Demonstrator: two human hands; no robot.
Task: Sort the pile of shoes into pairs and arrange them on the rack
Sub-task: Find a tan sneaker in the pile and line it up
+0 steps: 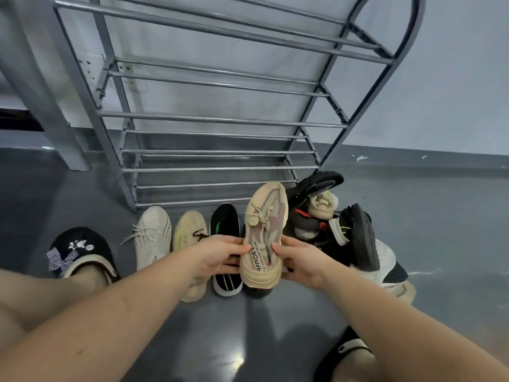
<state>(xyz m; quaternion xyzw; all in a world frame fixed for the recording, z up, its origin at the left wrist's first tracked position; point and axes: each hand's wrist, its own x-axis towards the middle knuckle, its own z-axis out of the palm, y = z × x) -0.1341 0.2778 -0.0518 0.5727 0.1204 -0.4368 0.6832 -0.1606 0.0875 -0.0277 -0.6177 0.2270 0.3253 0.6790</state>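
Observation:
A beige sneaker (265, 232) with pink patches is held above the floor, toe pointing away, by my left hand (220, 255) on its left side and my right hand (301, 260) on its right side. Below it a row of single shoes lies on the floor: a white knit sneaker (153, 235), a tan sneaker (187, 230) and a black shoe (224, 219) with a green mark. To the right sits a pile of shoes (344, 224), mostly black, with one cream shoe (322, 206) on top. The grey metal rack (220, 119) stands behind, its shelves bare.
My left foot wears a black slipper (80, 252) with a checked bow; my right foot's black slipper (344, 354) is at the bottom right. A white mesh shoe (385, 257) lies at the pile's right edge. Grey floor and a pale wall surround the rack.

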